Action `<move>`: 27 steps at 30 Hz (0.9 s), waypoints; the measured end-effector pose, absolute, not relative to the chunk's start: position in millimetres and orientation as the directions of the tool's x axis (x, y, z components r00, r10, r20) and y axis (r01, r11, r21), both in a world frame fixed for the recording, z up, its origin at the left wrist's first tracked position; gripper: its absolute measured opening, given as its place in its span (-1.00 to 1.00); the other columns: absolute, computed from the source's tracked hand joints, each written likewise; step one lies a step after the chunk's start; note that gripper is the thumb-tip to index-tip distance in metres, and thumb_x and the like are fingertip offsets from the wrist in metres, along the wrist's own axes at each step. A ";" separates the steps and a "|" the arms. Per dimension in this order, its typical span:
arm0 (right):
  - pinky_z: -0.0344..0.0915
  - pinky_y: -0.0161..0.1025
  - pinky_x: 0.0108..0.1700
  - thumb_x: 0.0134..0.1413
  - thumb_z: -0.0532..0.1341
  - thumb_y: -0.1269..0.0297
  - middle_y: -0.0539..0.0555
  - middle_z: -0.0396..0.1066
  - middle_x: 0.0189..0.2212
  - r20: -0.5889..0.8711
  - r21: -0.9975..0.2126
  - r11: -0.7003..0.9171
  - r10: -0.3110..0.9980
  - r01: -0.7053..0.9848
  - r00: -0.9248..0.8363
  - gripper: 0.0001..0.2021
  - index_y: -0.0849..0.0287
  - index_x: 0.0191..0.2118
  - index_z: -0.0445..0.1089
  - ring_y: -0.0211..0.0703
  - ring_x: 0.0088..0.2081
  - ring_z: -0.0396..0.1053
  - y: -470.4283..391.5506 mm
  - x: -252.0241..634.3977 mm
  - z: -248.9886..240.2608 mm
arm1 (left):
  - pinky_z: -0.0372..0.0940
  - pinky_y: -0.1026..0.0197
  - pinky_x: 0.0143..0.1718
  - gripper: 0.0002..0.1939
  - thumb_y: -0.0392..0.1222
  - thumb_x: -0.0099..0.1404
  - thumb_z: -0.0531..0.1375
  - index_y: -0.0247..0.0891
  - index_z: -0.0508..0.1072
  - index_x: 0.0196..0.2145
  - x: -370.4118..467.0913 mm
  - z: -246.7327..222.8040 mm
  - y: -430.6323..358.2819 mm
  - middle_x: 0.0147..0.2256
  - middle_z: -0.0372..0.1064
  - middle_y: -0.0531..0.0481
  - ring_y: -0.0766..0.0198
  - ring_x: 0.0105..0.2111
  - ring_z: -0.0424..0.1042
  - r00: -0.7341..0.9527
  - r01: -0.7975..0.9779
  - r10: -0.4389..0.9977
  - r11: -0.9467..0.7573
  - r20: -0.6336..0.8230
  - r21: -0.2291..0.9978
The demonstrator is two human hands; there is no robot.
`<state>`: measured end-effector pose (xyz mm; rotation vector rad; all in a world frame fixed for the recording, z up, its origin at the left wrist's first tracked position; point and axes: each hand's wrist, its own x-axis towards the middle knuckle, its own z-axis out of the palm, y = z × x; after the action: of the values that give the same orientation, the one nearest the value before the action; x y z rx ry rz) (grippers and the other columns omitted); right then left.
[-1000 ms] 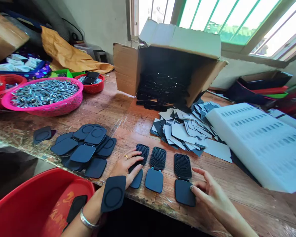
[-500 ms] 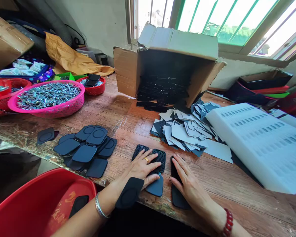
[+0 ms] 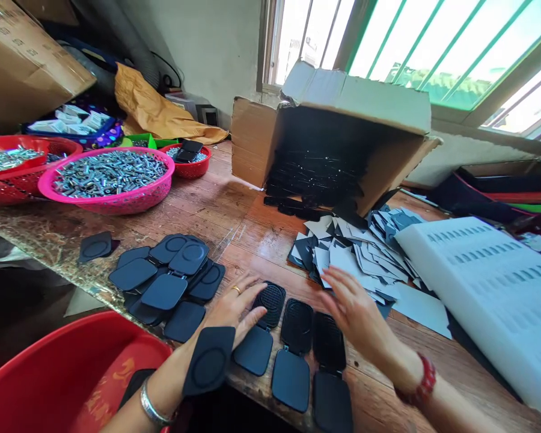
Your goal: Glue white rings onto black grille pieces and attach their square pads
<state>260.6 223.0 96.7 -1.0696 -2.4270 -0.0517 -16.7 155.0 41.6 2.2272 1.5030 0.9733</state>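
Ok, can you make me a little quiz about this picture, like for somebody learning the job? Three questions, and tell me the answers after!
1. Count: how many two-part black pieces lie unfolded side by side in the front row?
2. True or false: the pink basket is full of white cards.
3. Pick one: which of the person's hands is nearer the heap of loose cards, left or right?

Key:
1. Three.
2. False; the pink basket holds lots of small metal parts.
3. The right hand.
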 end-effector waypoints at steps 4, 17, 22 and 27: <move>0.21 0.07 0.25 0.26 0.13 0.33 0.29 0.39 0.14 0.204 -0.069 0.519 0.843 0.852 -0.497 -0.70 0.26 0.05 0.44 0.13 0.23 0.26 329.7 230.5 119.6 | 0.19 -0.27 0.22 -0.60 -0.01 0.41 0.11 -0.14 0.44 0.13 -29.7 29.7 158.7 0.18 0.34 -0.20 -0.14 0.28 0.17 0.234 0.772 0.887 -0.419 0.398 0.478; 0.32 -0.09 -0.04 0.21 0.10 0.50 0.41 0.49 -0.05 -0.005 -0.032 0.402 0.915 0.915 -0.403 -0.63 0.31 0.13 0.33 0.13 -0.05 0.49 396.3 181.5 127.4 | 0.22 -0.29 0.19 -0.59 0.06 0.37 0.15 -0.10 0.48 0.10 -28.7 31.6 161.4 0.15 0.39 -0.16 -0.14 0.24 0.22 0.266 0.801 0.877 -0.432 0.401 0.414; 0.36 -0.19 -0.12 0.26 0.07 0.37 0.21 0.52 -0.15 0.079 -0.172 0.414 0.910 0.894 -0.407 -0.72 0.22 0.03 0.36 -0.04 -0.14 0.48 335.8 228.3 165.5 | 0.18 -0.35 0.20 -0.60 0.04 0.38 0.14 -0.08 0.48 0.11 -28.5 34.0 162.1 0.17 0.37 -0.13 -0.18 0.24 0.20 0.284 0.806 0.885 -0.429 0.369 0.408; 0.43 -0.18 -0.23 0.15 0.21 -0.04 0.10 0.55 -0.24 -0.073 -0.772 0.250 0.878 0.584 -0.473 -0.62 0.11 -0.06 0.45 -0.09 -0.26 0.49 275.6 323.0 201.4 | 0.15 -0.31 0.24 -0.59 0.02 0.38 0.14 -0.07 0.46 0.13 -32.0 32.8 162.8 0.21 0.34 -0.08 -0.15 0.27 0.16 0.293 0.809 0.898 -0.416 0.329 0.416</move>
<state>323.0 275.6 201.4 -1.3378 -2.1549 1.0800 -32.0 162.8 32.8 2.3844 1.5912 0.7825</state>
